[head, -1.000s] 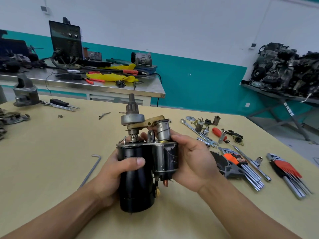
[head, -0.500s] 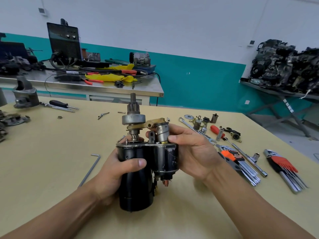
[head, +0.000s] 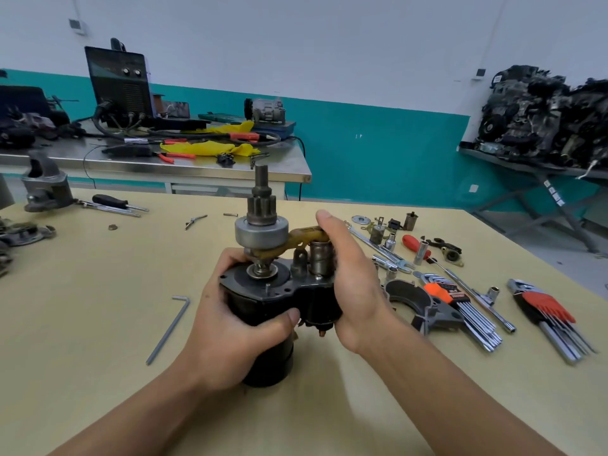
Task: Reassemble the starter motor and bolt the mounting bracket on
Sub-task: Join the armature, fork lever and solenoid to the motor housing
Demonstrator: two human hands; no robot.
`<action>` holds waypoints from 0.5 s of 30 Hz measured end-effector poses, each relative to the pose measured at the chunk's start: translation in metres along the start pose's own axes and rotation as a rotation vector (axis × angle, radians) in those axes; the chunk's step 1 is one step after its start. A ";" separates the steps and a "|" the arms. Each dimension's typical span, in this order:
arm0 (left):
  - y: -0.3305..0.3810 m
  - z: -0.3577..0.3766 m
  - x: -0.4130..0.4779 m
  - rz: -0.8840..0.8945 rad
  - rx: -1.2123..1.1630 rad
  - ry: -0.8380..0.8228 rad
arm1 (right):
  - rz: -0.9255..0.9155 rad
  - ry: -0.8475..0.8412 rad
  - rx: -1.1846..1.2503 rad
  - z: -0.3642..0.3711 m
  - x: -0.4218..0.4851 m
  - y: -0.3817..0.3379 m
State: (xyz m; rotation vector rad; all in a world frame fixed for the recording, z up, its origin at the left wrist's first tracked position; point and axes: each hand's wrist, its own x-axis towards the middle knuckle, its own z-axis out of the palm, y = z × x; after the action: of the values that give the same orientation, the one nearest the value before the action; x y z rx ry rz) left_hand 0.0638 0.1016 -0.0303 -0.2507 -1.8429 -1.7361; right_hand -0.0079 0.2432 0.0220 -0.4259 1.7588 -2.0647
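Where the starter motor (head: 260,306) stands: middle of the table (head: 98,324), upright on its base, with the pinion gear (head: 262,209) at its top end.
Left hand (head: 230,337): fingers and thumb wrapped round the black body.
Right hand (head: 352,278): curled about the solenoid side, one fingertip on the brass-coloured lever (head: 296,240) beside the pinion.
Orange holder (head: 439,291): at 3 o'clock of the motor, chrome hex keys clipped in it, just beside a grey cast part (head: 437,315).
Red holder (head: 543,304): further out at 3 o'clock, also filled with hex keys.
Table: pale yellow, with a loose hex key (head: 169,327) at 9 o'clock. Sockets, spanners and a red-handled driver (head: 415,244) lie at 2 o'clock.
Room: a steel bench (head: 230,172) at 11 o'clock carries a black welder box (head: 118,83) and a yellow cloth (head: 210,148). A rack of dark engine parts (head: 543,116) stands at 2 o'clock. The wall is white with a teal band.
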 end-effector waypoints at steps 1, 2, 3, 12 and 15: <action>0.000 0.001 -0.001 0.023 0.010 0.006 | -0.013 0.017 -0.010 0.001 -0.001 0.000; -0.001 0.002 -0.002 0.038 0.013 0.012 | -0.032 0.028 -0.026 0.002 -0.001 0.001; -0.001 0.002 -0.003 0.044 0.013 0.017 | -0.054 0.042 -0.050 0.003 -0.001 0.001; 0.006 -0.001 0.003 -0.140 -0.034 -0.001 | -0.062 0.149 -0.103 0.009 0.007 -0.003; 0.009 -0.001 0.008 -0.211 -0.038 -0.041 | -0.033 0.185 -0.074 0.006 0.012 -0.002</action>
State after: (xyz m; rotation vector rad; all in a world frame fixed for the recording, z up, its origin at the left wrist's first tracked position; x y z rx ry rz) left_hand 0.0619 0.0999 -0.0184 -0.1101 -1.9257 -1.9218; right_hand -0.0157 0.2327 0.0251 -0.2954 1.9517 -2.1263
